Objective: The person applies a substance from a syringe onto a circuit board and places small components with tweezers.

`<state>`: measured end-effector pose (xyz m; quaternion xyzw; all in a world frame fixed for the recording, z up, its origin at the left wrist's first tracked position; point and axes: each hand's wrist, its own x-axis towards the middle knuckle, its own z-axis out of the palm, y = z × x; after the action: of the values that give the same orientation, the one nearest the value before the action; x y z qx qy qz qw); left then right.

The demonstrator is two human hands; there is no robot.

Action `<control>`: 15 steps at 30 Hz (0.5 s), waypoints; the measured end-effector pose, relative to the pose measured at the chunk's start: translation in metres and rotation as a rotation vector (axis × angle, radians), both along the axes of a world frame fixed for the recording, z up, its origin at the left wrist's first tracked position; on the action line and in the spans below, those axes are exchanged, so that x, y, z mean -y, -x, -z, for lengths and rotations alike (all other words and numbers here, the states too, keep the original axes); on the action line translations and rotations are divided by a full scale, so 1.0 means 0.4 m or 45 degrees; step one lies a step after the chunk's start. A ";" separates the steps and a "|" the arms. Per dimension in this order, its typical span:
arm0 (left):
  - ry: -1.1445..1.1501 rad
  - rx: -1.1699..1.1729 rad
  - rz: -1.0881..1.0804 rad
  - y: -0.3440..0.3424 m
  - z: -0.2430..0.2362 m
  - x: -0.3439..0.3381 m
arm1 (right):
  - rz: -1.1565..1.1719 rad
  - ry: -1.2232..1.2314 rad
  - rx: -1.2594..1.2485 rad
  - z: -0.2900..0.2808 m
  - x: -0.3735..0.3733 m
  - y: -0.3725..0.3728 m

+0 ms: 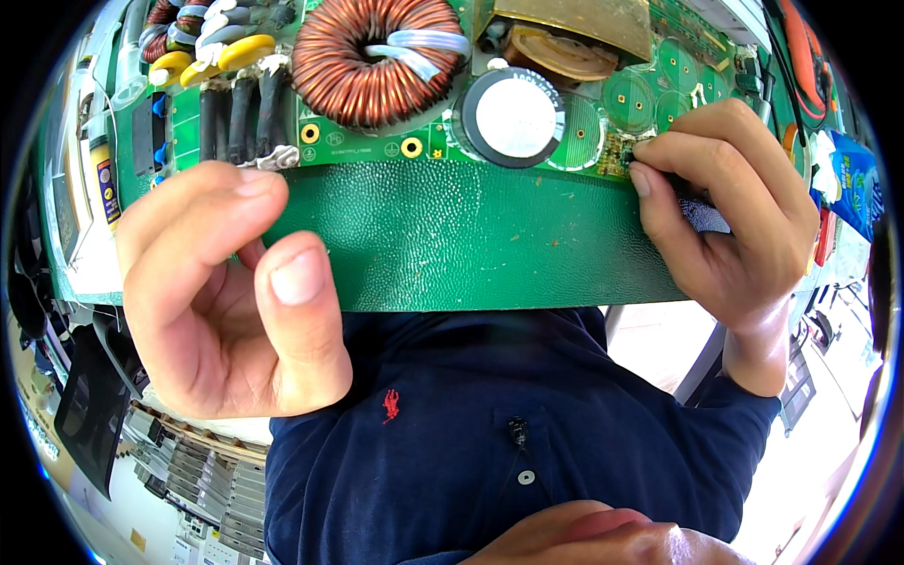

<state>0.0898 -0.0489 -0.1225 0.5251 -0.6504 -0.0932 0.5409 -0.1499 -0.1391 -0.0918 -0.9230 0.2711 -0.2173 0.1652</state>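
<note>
A green circuit board (358, 146) lies across the far part of a green textured mat (452, 235). On it are a large copper-wound toroid coil (330, 75), a round capacitor with a white top (515, 115) and a yellowish metal-cased transformer (565, 56). My right hand (739, 202) is at the board's near right corner, thumb and forefinger closed together around a small dark piece at the edge, too small to name. My left hand (226, 301) hovers over the mat near the board's left end. Its fingers are curled, with the thumb apart and nothing visible between them.
Thick black-sleeved leads (243, 118) and yellow disc parts (247, 53) crowd the board's left end. A yellow-and-dark tube (104, 179) stands at the left. To the right are a blue packet (852, 184) and a red-orange handled tool (800, 56).
</note>
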 end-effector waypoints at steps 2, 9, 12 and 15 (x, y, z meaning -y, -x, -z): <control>-0.007 0.012 0.016 -0.005 -0.002 0.000 | -0.005 0.004 -0.006 0.000 0.001 0.001; 0.010 0.017 0.016 -0.002 0.000 0.002 | -0.009 0.012 -0.029 0.001 0.002 0.002; 0.010 0.020 0.023 -0.002 -0.001 0.003 | -0.001 0.015 -0.036 0.000 0.000 0.003; 0.020 0.021 0.018 0.001 0.000 0.005 | -0.002 0.020 -0.043 -0.001 0.000 0.004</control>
<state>0.0894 -0.0509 -0.1224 0.5169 -0.6594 -0.0877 0.5389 -0.1515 -0.1392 -0.0916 -0.9280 0.2714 -0.2037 0.1537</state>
